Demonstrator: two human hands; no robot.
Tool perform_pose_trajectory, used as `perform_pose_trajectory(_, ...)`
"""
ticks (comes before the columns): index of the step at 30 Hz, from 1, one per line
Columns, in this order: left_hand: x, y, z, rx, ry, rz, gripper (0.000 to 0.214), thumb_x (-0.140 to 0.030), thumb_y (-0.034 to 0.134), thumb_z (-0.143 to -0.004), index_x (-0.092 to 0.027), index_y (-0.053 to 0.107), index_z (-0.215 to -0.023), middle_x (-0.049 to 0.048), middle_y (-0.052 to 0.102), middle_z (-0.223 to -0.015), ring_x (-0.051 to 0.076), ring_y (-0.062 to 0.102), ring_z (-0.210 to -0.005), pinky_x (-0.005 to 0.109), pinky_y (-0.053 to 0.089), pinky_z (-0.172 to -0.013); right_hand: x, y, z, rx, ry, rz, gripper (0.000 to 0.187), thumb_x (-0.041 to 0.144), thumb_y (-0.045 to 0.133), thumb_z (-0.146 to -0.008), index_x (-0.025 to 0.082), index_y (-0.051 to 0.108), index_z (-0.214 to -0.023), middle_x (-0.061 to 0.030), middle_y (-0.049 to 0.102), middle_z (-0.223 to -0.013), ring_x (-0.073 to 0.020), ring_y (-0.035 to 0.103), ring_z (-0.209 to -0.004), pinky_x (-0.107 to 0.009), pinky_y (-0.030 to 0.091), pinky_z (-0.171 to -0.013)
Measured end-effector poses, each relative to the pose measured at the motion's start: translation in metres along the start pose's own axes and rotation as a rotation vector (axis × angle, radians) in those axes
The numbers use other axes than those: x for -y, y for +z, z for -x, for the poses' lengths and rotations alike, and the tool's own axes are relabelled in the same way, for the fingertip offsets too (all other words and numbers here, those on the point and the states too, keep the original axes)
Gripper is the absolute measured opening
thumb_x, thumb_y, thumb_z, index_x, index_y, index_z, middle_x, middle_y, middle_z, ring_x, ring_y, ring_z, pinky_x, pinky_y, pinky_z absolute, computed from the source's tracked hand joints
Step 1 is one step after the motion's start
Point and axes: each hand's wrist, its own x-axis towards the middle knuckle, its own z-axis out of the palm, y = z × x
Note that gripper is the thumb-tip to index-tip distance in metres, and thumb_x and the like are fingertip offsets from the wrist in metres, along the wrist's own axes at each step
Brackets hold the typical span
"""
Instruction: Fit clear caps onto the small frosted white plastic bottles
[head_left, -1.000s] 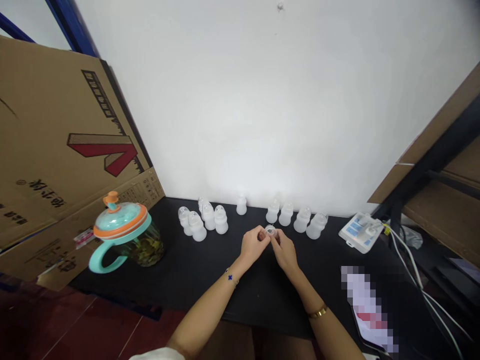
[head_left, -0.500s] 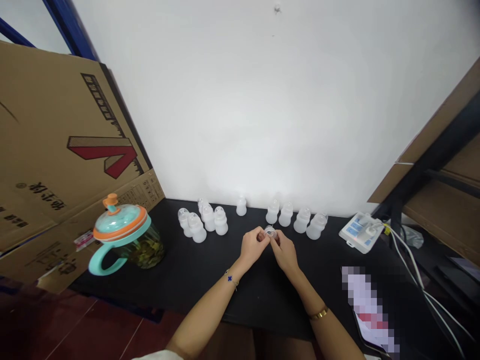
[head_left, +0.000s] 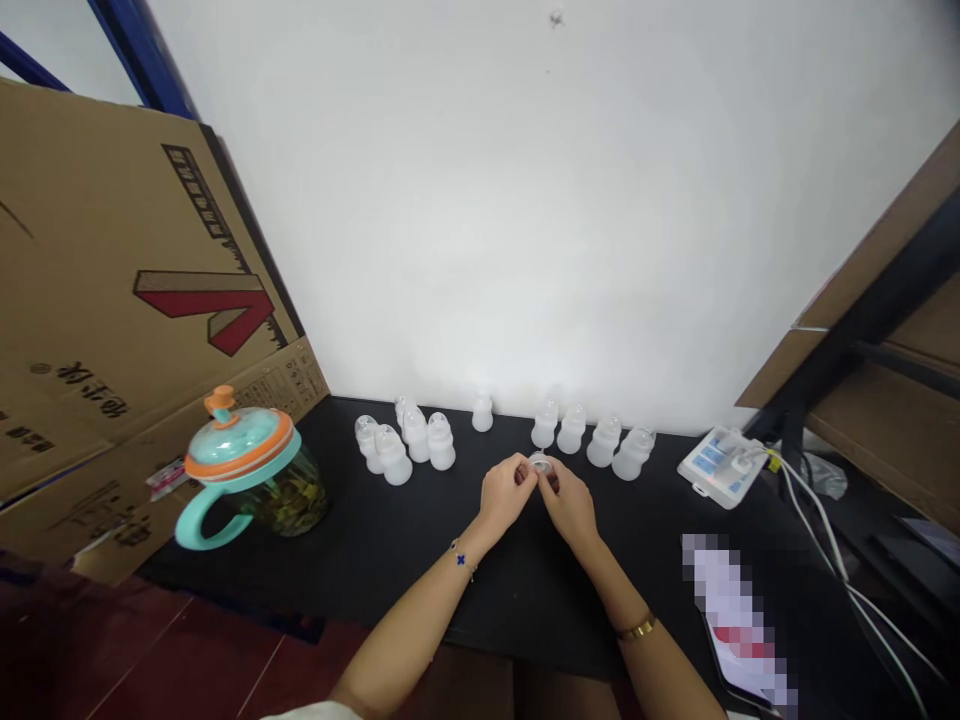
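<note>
My left hand (head_left: 506,494) and my right hand (head_left: 568,503) meet over the black table (head_left: 420,560), fingers pinched together on one small translucent white bottle (head_left: 540,464) held between them. Only the bottle's top shows above my fingers. Behind my hands stands a row of like white bottles (head_left: 589,436). To the left is a cluster of several more white bottles (head_left: 405,446), and a single bottle (head_left: 482,412) stands near the wall.
A glass jug with a teal handle and orange-teal lid (head_left: 247,480) stands at the left by a leaning cardboard box (head_left: 112,300). A white power strip (head_left: 724,465) with cables lies at the right. A phone (head_left: 739,620) lies at the near right.
My hands and the bottle between them have stayed in place, with only slight finger shifts. Nothing else moved.
</note>
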Motion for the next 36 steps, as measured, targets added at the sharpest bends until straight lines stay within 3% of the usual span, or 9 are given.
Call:
perform_pose_trajectory(6, -0.001, -0.001, -0.001, -0.030, 0.013, 0.000, 0.013, -0.029, 0.056, -0.087, -0.021, 0.062, -0.078, -0.0026, 0.063, -0.075, 0.013, 0.057, -0.064, 0.024, 0.040, -0.063, -0.006, 0.004, -0.001, -0.014, -0.033, -0.027, 0.036, 0.045, 0.042, -0.097, 0.025, 0.066, -0.114, -0.0034, 0.074, -0.093, -0.0213, 0.065, -0.073, -0.030, 0.046, -0.066)
perform_pose_trajectory(14, 0.001, 0.001, -0.003, 0.032, 0.029, 0.224, 0.019, -0.032, 0.057, -0.090, -0.021, 0.071, -0.094, 0.0013, 0.073, -0.089, 0.014, 0.063, -0.069, 0.024, 0.047, -0.069, -0.011, 0.006, -0.003, -0.005, -0.025, -0.235, 0.038, 0.049, 0.044, -0.096, 0.024, 0.066, -0.113, -0.0036, 0.074, -0.090, -0.0205, 0.066, -0.071, -0.029, 0.049, -0.064)
perform_pose_trajectory(20, 0.000, 0.000, -0.002, 0.030, 0.013, 0.231, 0.022, -0.035, 0.056, -0.090, -0.019, 0.071, -0.084, 0.0001, 0.070, -0.075, 0.014, 0.061, -0.065, 0.024, 0.044, -0.064, -0.010, 0.006, -0.002, 0.001, -0.009, -0.203, 0.038, 0.050, 0.043, -0.096, 0.024, 0.066, -0.111, -0.0034, 0.072, -0.085, -0.0201, 0.064, -0.068, -0.029, 0.049, -0.064)
perform_pose_trajectory(26, -0.003, -0.001, -0.001, 0.024, -0.011, 0.252, 0.022, -0.033, 0.059, -0.086, -0.018, 0.060, -0.071, -0.0030, 0.061, -0.066, 0.012, 0.054, -0.061, 0.022, 0.039, -0.061, -0.007, 0.006, 0.000, 0.004, -0.016, -0.217, 0.034, 0.048, 0.043, -0.097, 0.024, 0.066, -0.102, -0.0027, 0.071, -0.082, -0.0202, 0.065, -0.070, -0.027, 0.047, -0.062)
perform_pose_trajectory(36, 0.000, 0.001, -0.001, 0.021, -0.028, 0.216, 0.024, -0.035, 0.058, -0.085, -0.019, 0.053, -0.067, -0.0050, 0.053, -0.062, 0.011, 0.050, -0.060, 0.022, 0.037, -0.060, -0.003, 0.005, 0.000, -0.017, -0.034, -0.168, 0.031, 0.046, 0.043, -0.096, 0.023, 0.063, -0.089, -0.0013, 0.067, -0.074, -0.0188, 0.061, -0.066, -0.027, 0.044, -0.064)
